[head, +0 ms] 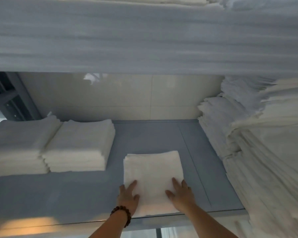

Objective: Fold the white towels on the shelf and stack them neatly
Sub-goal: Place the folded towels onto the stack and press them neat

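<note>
While both hands lie flat with fingers straight and spread, neither grips anything. The left hand (127,194) presses the near left part of the folded towel (153,169), and the right hand (180,193) presses its near right part. The hands are apart, with bare cloth between them. A dark bead bracelet (121,214) sits on the left wrist.

Surroundings: a nearer stack (81,145) of folded white towels stands to the left of the work and further back, just beside the towel's far left corner but not touching it. A second stack (19,145) abuts it on the outer side. To the right, a tall loose heap (248,152) of white cloth rises above the hands and hangs past the front of the shelf (76,191). An overhead mass of white towels (144,35) spans the full width; it is blurred.

Clearances: bare grey-blue shelf lies open to the left of the left hand, behind the towel up to the pale rear wall (127,97), and in a strip between the towel and the heap, where a seam (193,158) runs front to back. The towel's near edge lies at the shelf's front lip.

Condition: the towel is white, folded to a rectangle several layers deep, lying flat, with fairly even edges and a smooth top face.
</note>
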Motion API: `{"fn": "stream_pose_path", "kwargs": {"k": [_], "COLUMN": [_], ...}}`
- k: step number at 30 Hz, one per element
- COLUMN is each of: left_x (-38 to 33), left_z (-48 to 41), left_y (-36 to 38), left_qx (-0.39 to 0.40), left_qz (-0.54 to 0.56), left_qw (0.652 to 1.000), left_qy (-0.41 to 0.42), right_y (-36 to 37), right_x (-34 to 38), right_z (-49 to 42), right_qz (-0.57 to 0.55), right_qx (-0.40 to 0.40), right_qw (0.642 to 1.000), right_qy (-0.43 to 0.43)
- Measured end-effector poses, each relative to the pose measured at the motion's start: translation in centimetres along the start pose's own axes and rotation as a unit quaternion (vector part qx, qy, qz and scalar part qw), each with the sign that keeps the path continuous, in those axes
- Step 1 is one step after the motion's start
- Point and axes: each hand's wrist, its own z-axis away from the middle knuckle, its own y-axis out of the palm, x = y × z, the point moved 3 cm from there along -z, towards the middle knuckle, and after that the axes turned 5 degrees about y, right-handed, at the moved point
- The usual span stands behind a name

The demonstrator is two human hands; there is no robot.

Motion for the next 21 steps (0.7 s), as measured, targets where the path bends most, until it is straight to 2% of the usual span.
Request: {"fn": "stream_pose_path", "kwargs": {"k": [7, 12, 18, 21], "left_x": [6.7, 8.4, 7.7, 7.4], "left_z": [0.8, 0.9, -0.9, -2.1], "left_y": [-6.4, -8.7, -10.0, -10.0], "left_qx": [0.024, 0.047, 0.045, 0.032], "left_qz": [-0.006, -0.017, 0.019, 0.057], "left_qw": [1.000, 0.998, 0.998, 0.997], "left_qy": [0.006, 0.035, 0.051, 0.050], "right_y": [4.3, 5.7, 4.1, 3.6], "right_x": [7.3, 9.1, 7.9, 7.6], "right_z": [4.2, 6.3, 5.5, 4.3], "right_qz": [-0.015, -0.026, -0.121, -0.190], "right_qx": [-0.023, -0.036, -0.067, -0.059], "right_qw": [1.000, 0.999, 0.989, 0.979], "right_qy": [0.012, 0.032, 0.045, 0.051]}}
